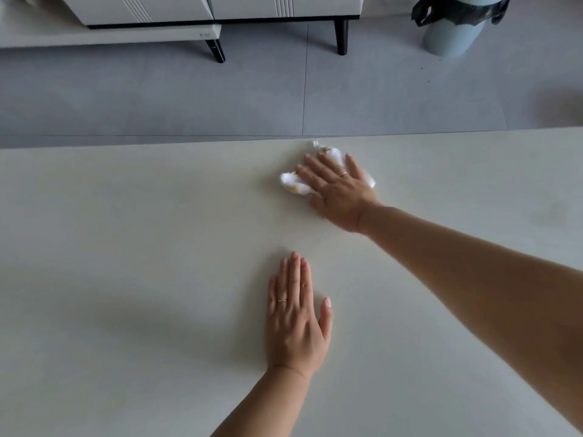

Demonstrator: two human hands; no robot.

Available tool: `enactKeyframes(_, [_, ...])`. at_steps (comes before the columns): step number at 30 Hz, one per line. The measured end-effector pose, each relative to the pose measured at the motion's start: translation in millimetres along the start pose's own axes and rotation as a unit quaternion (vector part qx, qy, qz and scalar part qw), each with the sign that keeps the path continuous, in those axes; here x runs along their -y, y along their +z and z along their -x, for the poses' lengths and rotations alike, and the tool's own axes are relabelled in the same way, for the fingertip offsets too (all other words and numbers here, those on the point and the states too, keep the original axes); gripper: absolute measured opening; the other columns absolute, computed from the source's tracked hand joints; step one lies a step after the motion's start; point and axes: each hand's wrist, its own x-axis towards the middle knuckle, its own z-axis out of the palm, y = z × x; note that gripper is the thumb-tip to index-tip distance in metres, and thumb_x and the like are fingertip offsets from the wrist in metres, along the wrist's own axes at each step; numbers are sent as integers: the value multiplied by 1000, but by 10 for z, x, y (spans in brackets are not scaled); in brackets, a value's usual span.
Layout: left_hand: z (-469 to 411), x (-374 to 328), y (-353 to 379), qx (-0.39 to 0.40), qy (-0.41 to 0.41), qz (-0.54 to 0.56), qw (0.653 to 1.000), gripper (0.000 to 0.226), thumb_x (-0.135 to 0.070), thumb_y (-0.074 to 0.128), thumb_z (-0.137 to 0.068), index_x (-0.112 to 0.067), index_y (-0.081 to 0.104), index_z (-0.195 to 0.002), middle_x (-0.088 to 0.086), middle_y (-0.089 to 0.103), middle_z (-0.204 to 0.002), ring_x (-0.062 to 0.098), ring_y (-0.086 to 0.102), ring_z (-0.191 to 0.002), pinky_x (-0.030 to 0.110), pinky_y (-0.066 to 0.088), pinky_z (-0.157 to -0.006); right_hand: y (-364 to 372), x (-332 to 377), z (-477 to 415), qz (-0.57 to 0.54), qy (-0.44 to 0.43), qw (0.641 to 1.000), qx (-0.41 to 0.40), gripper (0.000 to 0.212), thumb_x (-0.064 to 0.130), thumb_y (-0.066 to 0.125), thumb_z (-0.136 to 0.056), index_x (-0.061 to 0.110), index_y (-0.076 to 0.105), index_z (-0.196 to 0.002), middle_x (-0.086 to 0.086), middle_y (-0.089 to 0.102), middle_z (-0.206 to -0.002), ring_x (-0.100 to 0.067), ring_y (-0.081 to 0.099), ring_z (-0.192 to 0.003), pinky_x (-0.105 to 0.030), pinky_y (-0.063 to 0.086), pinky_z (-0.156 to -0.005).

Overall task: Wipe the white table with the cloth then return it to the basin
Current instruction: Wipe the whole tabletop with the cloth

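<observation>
Cloth (291, 184), white and crumpled, lies near the far edge of the white table (126, 247) under the right hand (339, 190), whose spread fingers press it flat; the left hand (296, 320) rests flat, holding nothing. It looks soft and light, easiest bunched from above. No basin shows; the bag-lined bin (451, 36) hides its contents.

The tabletop (126, 247) was white. The cloth (291, 182) was white with yellow spots. Beyond the tabletop, the floor (157, 99) was grey, the bin (451, 36) pale blue.
</observation>
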Motion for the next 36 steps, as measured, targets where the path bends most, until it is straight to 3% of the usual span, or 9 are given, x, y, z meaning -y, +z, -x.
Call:
enactKeyframes(3, [1, 6, 4, -2, 3, 1, 1000, 66, -40, 37, -91, -2, 34, -144, 13, 29, -154, 27, 27, -142, 43, 23, -112, -127, -582, 3, -31, 110, 993, -12, 53, 43, 23, -99, 32, 12, -149, 5, 4, -159, -13, -3, -146, -49, -4, -114])
enactKeyframes(8, [0, 9, 11, 1, 1, 8, 1000, 66, -40, 36, -91, -3, 33, -145, 12, 28, -155, 26, 26, -143, 42, 22, -113, -234, -1379, 371, -45, 304, 951, -18, 56, 46, 18, -95, 34, 7, -149, 7, 1, -159, -13, -6, -145, -49, -3, -116])
enactKeyframes(12, [-2, 1, 19, 5, 0, 6, 1000, 66, -40, 36, -91, -2, 32, -145, 12, 27, -155, 26, 25, -143, 42, 21, -114, -189, -1374, 396, -66, 409, 910, -26, 59, 40, 20, -94, 27, 6, -150, 1, -3, -160, -20, -8, -146, -54, -5, -114])
enactKeyframes(15, [-5, -2, 13, 5, 1, 6, 1000, 66, -40, 36, -90, -2, 33, -145, 12, 28, -154, 26, 26, -143, 42, 21, -114, -134, -905, 206, -69, 379, 922, -31, 59, 35, 25, -95, 22, 7, -151, -3, -2, -159, -23, -8, -146, -57, -7, -112])
enactKeyframes(19, [-8, -4, 10, 5, 2, 3, 1000, 66, -40, 35, -90, -1, 34, -144, 13, 29, -154, 28, 28, -142, 43, 22, -113, -2, -254, 224, -37, 174, 984, -23, 58, 39, 23, -96, 28, 6, -150, 2, -1, -159, -19, -7, -146, -52, -10, -112])
enactKeyframes(23, [-8, 4, 13, 0, 10, -1, 1000, 66, -39, 36, -90, 0, 34, -144, 14, 29, -153, 29, 28, -142, 44, 23, -113, -43, -522, 468, -3, 40, 999, 4, 55, 42, 23, -98, 32, 7, -149, 6, 2, -159, -16, -3, -146, -46, -8, -115])
enactKeyframes(25, [-11, 5, 9, -3, 12, -4, 1000, 66, -38, 36, -90, 0, 34, -144, 14, 29, -153, 28, 28, -142, 44, 23, -113, -85, -848, 608, -8, 73, 997, -7, 53, 40, 23, -98, 32, 10, -149, 6, 3, -159, -14, -2, -146, -44, -6, -116])
enactKeyframes(31, [-12, -4, 13, -3, 7, -14, 1000, 66, -39, 34, -91, 1, 33, -144, 14, 29, -153, 28, 26, -142, 44, 22, -114, -191, -1877, 1146, -48, 318, 946, -32, 53, 38, 23, -98, 33, 11, -149, 6, 2, -159, -13, -3, -146, -46, -4, -116])
enactKeyframes(36, [-17, -26, 13, -1, 4, -21, 1000, 66, -38, 34, -90, 2, 34, -143, 16, 30, -153, 29, 28, -142, 45, 23, -113, -129, -1478, 974, -87, 419, 902, -56, 57, 35, 26, -96, 26, 10, -150, 0, 0, -159, -22, -6, -146, -52, -8, -113])
